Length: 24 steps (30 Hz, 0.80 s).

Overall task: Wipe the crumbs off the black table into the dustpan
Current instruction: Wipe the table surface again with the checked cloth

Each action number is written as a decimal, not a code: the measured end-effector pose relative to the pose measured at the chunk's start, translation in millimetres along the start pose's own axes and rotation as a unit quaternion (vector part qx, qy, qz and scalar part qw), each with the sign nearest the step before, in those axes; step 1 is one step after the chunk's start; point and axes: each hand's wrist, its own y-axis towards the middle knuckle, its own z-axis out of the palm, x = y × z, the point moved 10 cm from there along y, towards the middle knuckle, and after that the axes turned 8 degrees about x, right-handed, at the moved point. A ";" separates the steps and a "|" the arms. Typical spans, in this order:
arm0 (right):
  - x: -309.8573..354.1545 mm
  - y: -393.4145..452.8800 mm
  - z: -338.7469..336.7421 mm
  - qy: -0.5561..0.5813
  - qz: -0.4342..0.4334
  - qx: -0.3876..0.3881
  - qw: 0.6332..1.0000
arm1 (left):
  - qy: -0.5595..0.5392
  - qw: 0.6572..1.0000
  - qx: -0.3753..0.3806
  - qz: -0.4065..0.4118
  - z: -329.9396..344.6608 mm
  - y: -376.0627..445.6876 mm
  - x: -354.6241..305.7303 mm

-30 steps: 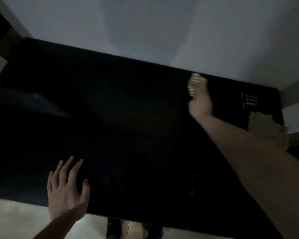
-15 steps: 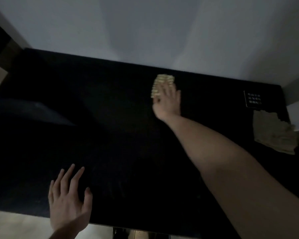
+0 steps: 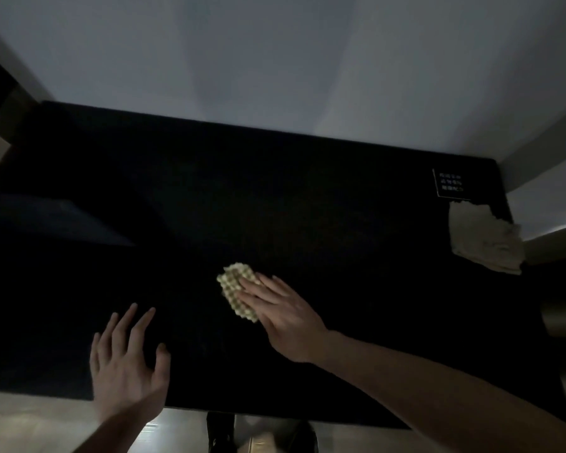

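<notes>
Head view, looking down. A black table (image 3: 307, 197) fills the middle band of the frame from the left edge to the right, its far edge against a pale wall (image 3: 275, 60) in the upper half and its near edge running along the lower part of the frame.

Right hand (image 3: 285, 317): lower centre of the frame, palm down with straight fingers held side by side, pressing flat on a yellowish waffle-textured cloth (image 3: 237, 294). The cloth lies on the table just left of centre of the frame; the fingertips cover its right portion while its left and upper parts show. The forearm runs off toward the lower right corner.

Left hand (image 3: 128, 364): lower left of the frame, palm down, fingers spread wide and straight, resting at the table's near edge and holding nothing. It lies apart from the cloth, to the lower left of it.

At the right edge of the frame a crumpled beige rag (image 3: 486, 238) sits on the table's right end, just below a small label with white print (image 3: 450, 184). A faint dark angular shape shows at the mid-left of the table; what it is cannot be told in the dim light. Crumbs are too dark to make out on the surface. Pale floor (image 3: 30, 423) shows along the bottom left.
</notes>
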 end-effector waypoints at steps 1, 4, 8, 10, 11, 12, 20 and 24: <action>-3.9 -15.1 0.7 -0.004 -0.001 -0.004 1.000 | -0.001 1.000 0.000 0.000 0.2 0.0 0.2; -32.8 -45.4 -14.1 -0.033 0.017 -0.009 0.999 | 0.000 1.000 -0.001 -0.002 1.1 -0.4 2.0; -126.0 -65.9 -71.1 -0.068 0.191 -0.106 0.973 | 0.007 1.000 -0.006 0.001 1.4 -0.7 1.4; -168.7 -85.1 -93.9 -0.052 0.289 -0.148 0.944 | 0.002 1.000 -0.014 0.004 0.4 -1.6 1.3; -184.5 -95.9 -101.6 -0.045 0.330 -0.164 0.929 | 0.000 1.000 -0.019 0.005 -0.3 -2.2 1.1; -197.5 -105.4 -106.1 -0.040 0.364 -0.174 0.914 | -0.003 1.000 -0.024 0.008 -0.9 -2.4 0.8; -216.5 -190.6 -79.0 -0.009 0.457 -0.224 0.861 | -0.011 0.999 -0.032 0.018 -2.6 -5.0 -0.5; -218.8 -263.0 -54.7 0.010 0.488 -0.253 0.835 | -0.014 0.999 -0.032 0.019 -2.5 -5.7 -0.9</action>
